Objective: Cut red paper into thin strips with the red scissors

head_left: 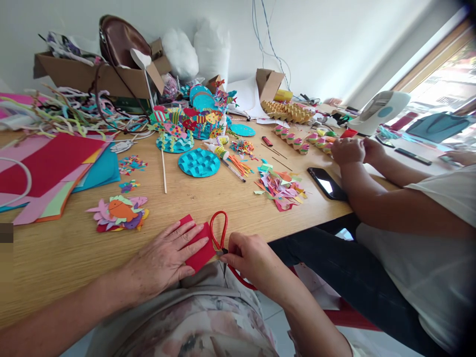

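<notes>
My left hand lies flat with fingers stretched out, pressing a piece of red paper against the table near its front edge. Just right of the paper, my right hand grips a pair of red-handled scissors around the pivot. One handle loop points up and the other hangs below my hand; the dark tip points down by the table edge. Left of my hands is a small pile of cut paper fish, an orange one on top.
Coloured paper sheets lie at the left. Paper scraps, a phone and a blue honeycomb-like disc sit further in. Fish decorations stand behind. At the right, a co-worker's hands hold something red.
</notes>
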Demonstrator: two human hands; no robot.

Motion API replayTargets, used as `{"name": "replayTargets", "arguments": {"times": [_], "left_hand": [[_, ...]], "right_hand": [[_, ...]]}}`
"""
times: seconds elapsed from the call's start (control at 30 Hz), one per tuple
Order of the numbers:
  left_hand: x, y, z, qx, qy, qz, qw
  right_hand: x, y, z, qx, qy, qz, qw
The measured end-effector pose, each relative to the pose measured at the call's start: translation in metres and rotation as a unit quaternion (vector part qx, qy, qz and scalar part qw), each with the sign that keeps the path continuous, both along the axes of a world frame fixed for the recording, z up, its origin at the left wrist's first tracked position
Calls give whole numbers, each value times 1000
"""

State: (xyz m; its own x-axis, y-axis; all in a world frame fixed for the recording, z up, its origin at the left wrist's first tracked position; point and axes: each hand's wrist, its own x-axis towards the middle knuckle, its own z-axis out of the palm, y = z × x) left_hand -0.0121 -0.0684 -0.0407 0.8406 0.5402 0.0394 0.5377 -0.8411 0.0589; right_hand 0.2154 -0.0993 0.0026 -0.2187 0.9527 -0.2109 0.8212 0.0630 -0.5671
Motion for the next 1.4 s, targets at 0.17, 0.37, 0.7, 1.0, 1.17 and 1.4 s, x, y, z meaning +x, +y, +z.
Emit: {"name": "replayTargets", "arguments": {"times": [0.17, 0.37, 0.7, 1.0, 1.17, 1.4], "left_hand": [[0, 0, 0, -6, -5, 2, 1000], [2, 1, 1, -13, -11, 4, 1000], [4, -2, 3, 8, 0, 0, 1000], [9, -1, 6, 0, 22, 19, 1000], [13, -3, 9, -12, 12, 15, 1000], [18, -1, 8, -11, 6, 24, 1000]], "right_hand": [[0, -2, 2, -6, 0, 6, 1000], [0, -4, 1, -4, 3, 11, 1000], [-3, -6, 3, 3, 3, 16, 1000], [-7, -4, 0, 9, -11, 13, 1000], [-3, -8, 2, 12, -3, 18, 1000], [-4, -6, 1, 17, -13, 8, 1000]]}}
